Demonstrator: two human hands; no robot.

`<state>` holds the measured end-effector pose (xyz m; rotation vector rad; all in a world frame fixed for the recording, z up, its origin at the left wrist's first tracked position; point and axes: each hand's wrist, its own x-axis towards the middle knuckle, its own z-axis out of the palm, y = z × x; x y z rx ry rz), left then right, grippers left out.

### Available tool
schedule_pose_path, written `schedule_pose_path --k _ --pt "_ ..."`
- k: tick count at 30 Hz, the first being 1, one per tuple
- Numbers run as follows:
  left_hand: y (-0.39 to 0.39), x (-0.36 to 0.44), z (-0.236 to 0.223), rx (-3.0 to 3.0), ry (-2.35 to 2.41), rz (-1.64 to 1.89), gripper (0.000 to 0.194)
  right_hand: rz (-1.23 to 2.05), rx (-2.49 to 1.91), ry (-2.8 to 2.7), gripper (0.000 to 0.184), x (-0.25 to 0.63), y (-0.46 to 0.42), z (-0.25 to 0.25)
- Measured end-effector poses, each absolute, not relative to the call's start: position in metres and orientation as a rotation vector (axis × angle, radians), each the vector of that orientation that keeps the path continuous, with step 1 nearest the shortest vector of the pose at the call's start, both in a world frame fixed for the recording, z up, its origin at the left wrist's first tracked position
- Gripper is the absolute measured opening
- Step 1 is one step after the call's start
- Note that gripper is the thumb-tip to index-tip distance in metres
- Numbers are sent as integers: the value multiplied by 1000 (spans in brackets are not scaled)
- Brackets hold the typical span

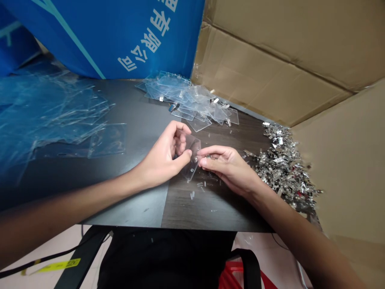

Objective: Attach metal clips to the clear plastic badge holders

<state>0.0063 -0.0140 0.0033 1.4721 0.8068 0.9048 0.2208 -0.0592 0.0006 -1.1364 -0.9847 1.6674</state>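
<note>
My left hand [168, 154] grips a clear plastic badge holder [192, 144] between thumb and fingers, above the middle of the table. Small holes show along the holder's right edge. At that edge my right hand [224, 162] pinches a small shiny metal clip [196, 159], mostly hidden by the fingertips. Whether the clip is fastened to the holder I cannot tell. Just beyond both hands lies a pile of clear badge holders [192, 102], some with metal clips on them. A heap of metal clips [282, 164] spreads to the right of my right hand.
Many clear plastic sleeves [60, 108] cover the table's left side, with a single sleeve [107, 139] near them. Bits of clear plastic [192, 195] are scattered below my hands. Cardboard walls [270, 68] and a blue printed sheet [120, 36] bound the table's far and right sides.
</note>
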Motion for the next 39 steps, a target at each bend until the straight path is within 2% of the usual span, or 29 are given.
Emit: schedule_pose_path --k 5,10,20,32,39 --pt "-10 2 13 1397 734 821 55 1638 -1100 -1057 31 221 -62 5" --pt "-5 1 12 1434 783 821 61 1494 -1116 -1132 38 220 -61 8" --pt "-4 1 8 1461 851 861 58 1447 -1073 -1161 35 219 -60 8" --pt "-9 2 0 1696 902 1028 51 1456 -1118 -1205 43 218 -60 10" --pt "-14 2 -4 1867 885 1065 51 1190 -1090 -1351 27 215 -63 9"
